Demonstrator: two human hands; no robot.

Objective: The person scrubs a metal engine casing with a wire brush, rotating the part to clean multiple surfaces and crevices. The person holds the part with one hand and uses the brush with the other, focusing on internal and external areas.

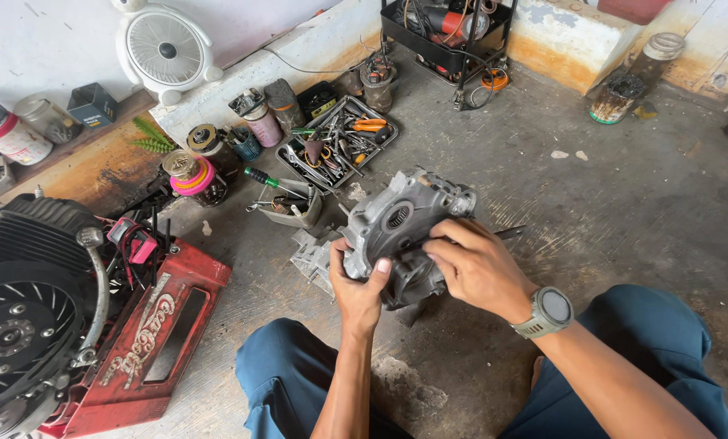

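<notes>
Engine (30,301), black, finned, with round flywheel face, lies far left of the grey cast-metal engine casing (404,232), resting on a red plastic crate (165,325) turned on its side. White plastic fan (167,50) stands on the ledge well up and left of the casing, with a white canister with red cap (10,136) further left along the same ledge. Round jars and tins (205,167) cluster left of and above the casing, near the foot of the ledge. Small grey tray (295,210) holding a green-handled screwdriver (268,180) sits just left of the casing. Black rectangular tool tray (337,142), filled with pliers and wrenches, lies directly above the casing.

Casing itself is held upright over the concrete floor (624,187), in front of the person's knees in blue trousers. Left hand (360,289) grips its lower left edge, fingers wrapped behind, thumb pressed on the front face. Right hand (478,264) lies against its right side, fingers together and curled onto the metal; grey wristwatch (547,313) on that wrist.

Black wire basket (449,36) of cables stands above and right of the casing. Two rusty glass jars (636,73) stand far right of it, by the wall.
</notes>
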